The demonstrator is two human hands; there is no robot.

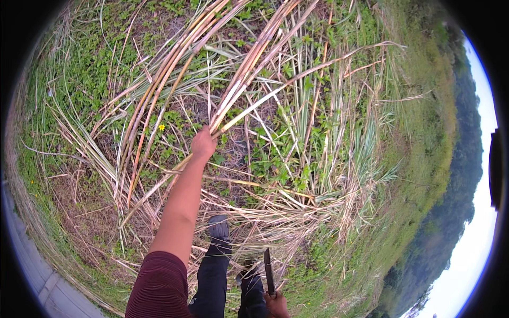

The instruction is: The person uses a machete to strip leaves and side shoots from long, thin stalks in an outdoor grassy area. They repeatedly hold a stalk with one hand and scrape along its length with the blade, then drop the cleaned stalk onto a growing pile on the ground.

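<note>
My left hand (203,143) is closed round the lower ends of a bundle of long dry stalks (238,79), tan and reddish-brown, that fan out toward the far side. One paler stalk (281,87) angles off to the right from the same grip, and a few ends stick out below the fist. Low in the picture, beside my legs, my right hand (277,306) grips a machete (269,273) with a dark, straight blade pointing up and away. Its handle is mostly hidden in the fingers.
More long stalks (154,95) lie to the left of the bundle. Cut straw (265,220) covers the ground round my shoe (218,228). Low green weeds (270,164) grow between. A grey paved strip (53,289) runs at lower left; a wooded slope (445,212) rises far right.
</note>
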